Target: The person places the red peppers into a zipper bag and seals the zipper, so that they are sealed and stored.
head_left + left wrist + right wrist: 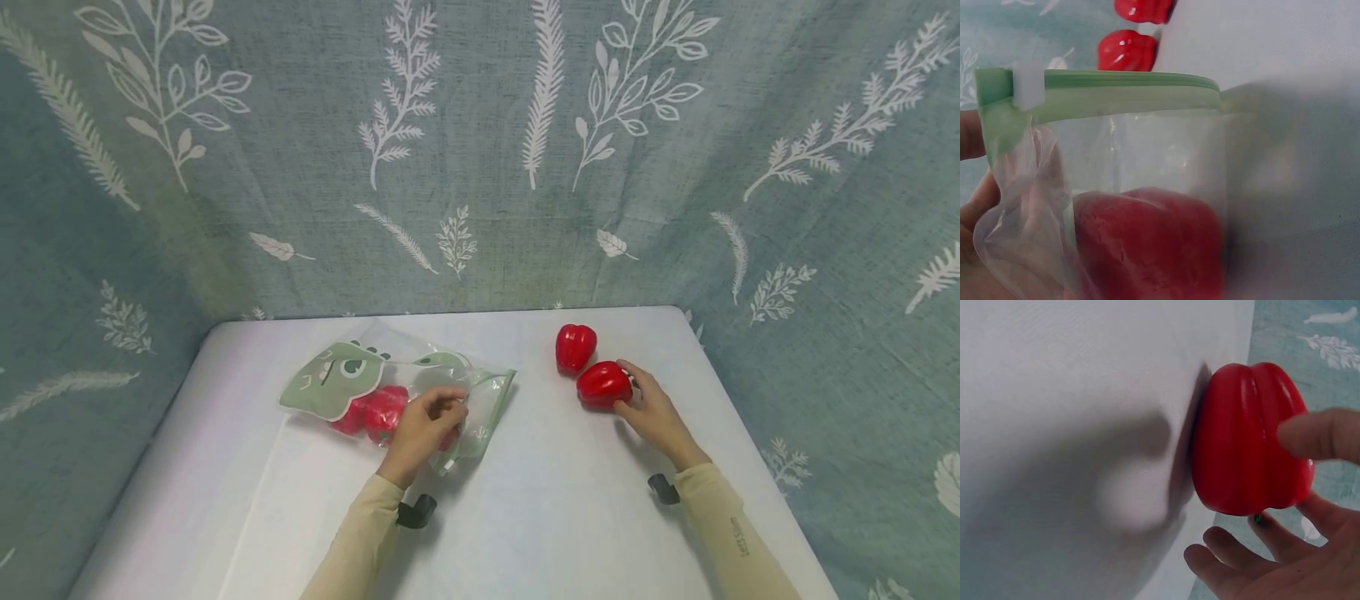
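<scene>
A clear zip bag with a green dinosaur print lies at the left of the table, and red bell peppers show through its plastic. My left hand grips the bag near its mouth, fingers curled. The left wrist view shows the bag's green zip strip, a white slider and a pepper inside. On the right, my right hand holds a red bell pepper between thumb and fingers. A second loose pepper sits just behind it.
White covering lies over the table. Green-grey cloth with pale leaf prints hangs behind it and at both sides. A small dark wrist camera is on the left wrist, another on the right.
</scene>
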Motion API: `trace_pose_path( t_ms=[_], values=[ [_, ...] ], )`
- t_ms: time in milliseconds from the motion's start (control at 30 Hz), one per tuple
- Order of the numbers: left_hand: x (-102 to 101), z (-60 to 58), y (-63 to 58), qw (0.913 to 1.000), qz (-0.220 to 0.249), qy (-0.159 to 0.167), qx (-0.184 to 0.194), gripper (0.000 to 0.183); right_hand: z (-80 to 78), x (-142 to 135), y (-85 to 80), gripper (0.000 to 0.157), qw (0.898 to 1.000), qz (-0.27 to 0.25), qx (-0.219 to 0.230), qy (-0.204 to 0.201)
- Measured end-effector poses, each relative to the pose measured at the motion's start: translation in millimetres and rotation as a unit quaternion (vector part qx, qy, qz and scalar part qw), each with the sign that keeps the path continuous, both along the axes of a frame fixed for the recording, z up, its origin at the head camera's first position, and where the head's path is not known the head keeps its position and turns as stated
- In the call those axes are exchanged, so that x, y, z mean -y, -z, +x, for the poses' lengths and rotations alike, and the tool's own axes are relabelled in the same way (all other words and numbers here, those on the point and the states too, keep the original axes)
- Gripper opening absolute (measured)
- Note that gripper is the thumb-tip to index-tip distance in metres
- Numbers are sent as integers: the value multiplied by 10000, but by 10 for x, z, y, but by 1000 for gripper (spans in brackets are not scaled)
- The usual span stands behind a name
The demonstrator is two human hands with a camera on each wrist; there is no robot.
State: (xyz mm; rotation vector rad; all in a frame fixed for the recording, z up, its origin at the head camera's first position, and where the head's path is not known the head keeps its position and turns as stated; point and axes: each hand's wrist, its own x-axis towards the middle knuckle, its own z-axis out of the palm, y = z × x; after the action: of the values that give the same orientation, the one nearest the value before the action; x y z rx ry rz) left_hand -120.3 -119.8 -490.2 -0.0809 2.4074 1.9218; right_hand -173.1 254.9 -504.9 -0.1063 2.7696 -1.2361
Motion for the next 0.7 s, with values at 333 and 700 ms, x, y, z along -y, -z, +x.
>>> trace_pose_path(
  t_ms=[333,700],
  values=[
    [-5,-15,-19,9999,122,26,4,26,22,21,90,81,9991,-180,88,363],
    [-6,-28,1,9997,245,90,-36,29,76,35,178,77,9962,-783,-52,366]
  ],
)
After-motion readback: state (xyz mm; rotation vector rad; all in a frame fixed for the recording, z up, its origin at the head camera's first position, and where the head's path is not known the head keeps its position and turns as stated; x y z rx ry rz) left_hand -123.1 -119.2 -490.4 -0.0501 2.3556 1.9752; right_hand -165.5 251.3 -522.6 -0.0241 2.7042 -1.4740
